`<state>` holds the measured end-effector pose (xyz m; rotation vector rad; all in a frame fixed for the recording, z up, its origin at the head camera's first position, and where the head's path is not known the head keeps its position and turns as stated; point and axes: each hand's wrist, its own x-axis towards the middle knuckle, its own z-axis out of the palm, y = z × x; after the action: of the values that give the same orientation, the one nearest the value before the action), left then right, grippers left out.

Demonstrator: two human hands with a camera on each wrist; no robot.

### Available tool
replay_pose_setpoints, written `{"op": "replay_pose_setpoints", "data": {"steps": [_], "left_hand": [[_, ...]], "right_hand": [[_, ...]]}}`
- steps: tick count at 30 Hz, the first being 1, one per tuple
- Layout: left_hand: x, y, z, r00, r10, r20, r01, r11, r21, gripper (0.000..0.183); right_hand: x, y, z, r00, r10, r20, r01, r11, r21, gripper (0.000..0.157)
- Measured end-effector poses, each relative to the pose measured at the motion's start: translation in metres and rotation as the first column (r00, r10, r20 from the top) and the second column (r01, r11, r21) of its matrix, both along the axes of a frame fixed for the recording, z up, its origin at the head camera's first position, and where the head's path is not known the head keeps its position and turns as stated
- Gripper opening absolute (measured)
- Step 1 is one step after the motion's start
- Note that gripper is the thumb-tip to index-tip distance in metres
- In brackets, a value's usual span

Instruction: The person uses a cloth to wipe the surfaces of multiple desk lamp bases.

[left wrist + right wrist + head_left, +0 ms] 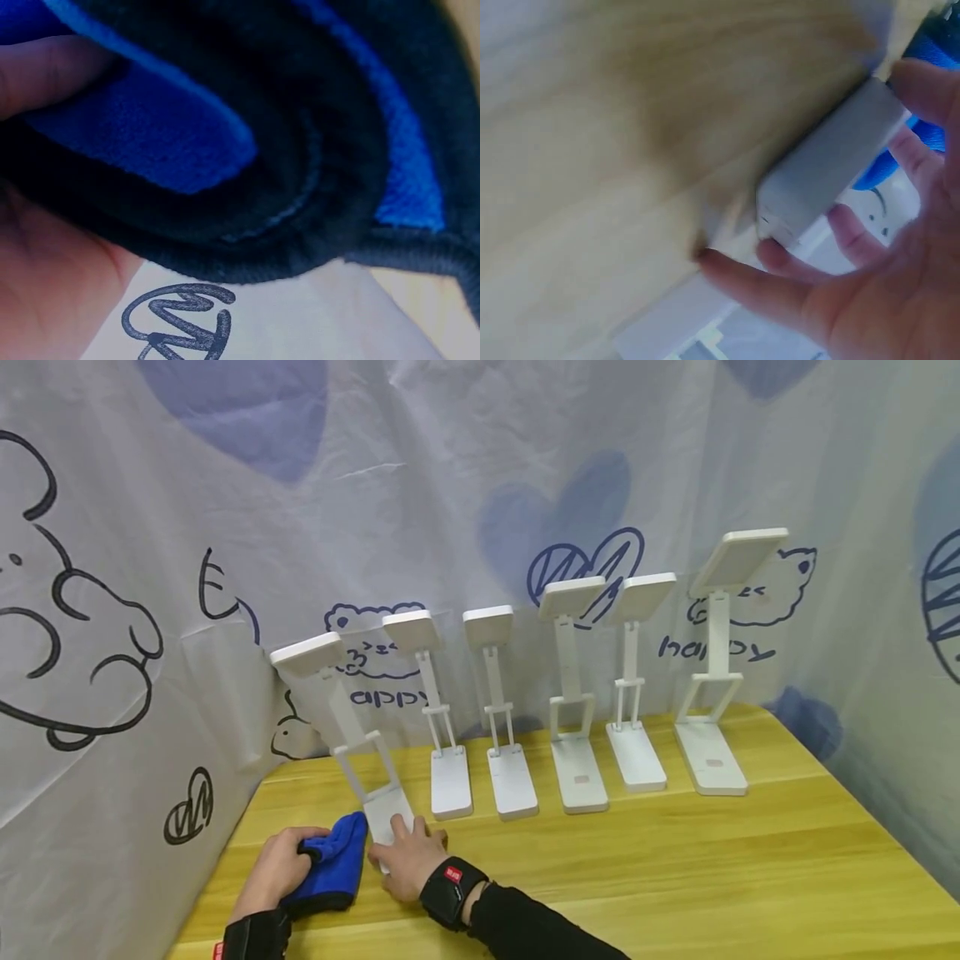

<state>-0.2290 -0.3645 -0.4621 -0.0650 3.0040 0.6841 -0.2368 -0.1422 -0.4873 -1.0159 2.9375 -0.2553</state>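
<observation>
At the left of the table, my right hand (pixel 412 863) grips the front end of the base of the leftmost white desk lamp (pixel 347 714). In the right wrist view the thumb and fingers (pixel 757 285) lie around the edges of the lamp base (pixel 825 165). This lamp leans left, its arm raised and its flat head tilted. Close on its left, my left hand (pixel 273 867) holds a folded blue cloth (pixel 330 870) with black edging. The left wrist view shows the cloth (pixel 157 127) filling the grasp, with fingertips hidden in its folds.
Several more white desk lamps (pixel 576 768) stand unfolded in a row along the back of the yellow wood-grain table (pixel 637 877). The tallest lamp (pixel 718 635) is at the right end. A white printed curtain (pixel 450 543) hangs behind and beside the table.
</observation>
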Motion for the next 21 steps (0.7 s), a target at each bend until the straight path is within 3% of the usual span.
{"op": "replay_pose_setpoints", "data": {"steps": [3, 8, 11, 16, 21], "left_hand": [[0.0, 0.001, 0.001, 1.0, -0.004, -0.012, 0.004, 1.0, -0.001, 0.054], [0.0, 0.002, 0.0, 0.999, -0.014, -0.03, 0.014, 1.0, -0.002, 0.054], [0.0, 0.002, 0.001, 1.0, -0.01, -0.028, 0.01, 1.0, -0.003, 0.053], [0.001, 0.002, 0.002, 1.0, 0.0, -0.018, 0.0, 1.0, -0.006, 0.053], [0.001, 0.001, 0.001, 1.0, 0.005, -0.007, -0.005, 1.0, -0.005, 0.054]], "right_hand": [[-0.002, -0.004, 0.0, 1.0, -0.02, -0.02, 0.019, 0.999, -0.031, 0.011], [0.0, -0.008, 0.007, 0.994, -0.06, -0.092, 0.059, 0.998, -0.018, 0.015], [0.002, -0.008, 0.012, 0.992, -0.086, -0.089, 0.086, 0.996, -0.004, 0.011], [-0.001, -0.008, 0.012, 0.989, -0.147, -0.018, 0.147, 0.989, -0.021, 0.039], [-0.007, -0.005, 0.008, 0.988, -0.155, 0.027, 0.156, 0.987, -0.029, 0.057]]}}
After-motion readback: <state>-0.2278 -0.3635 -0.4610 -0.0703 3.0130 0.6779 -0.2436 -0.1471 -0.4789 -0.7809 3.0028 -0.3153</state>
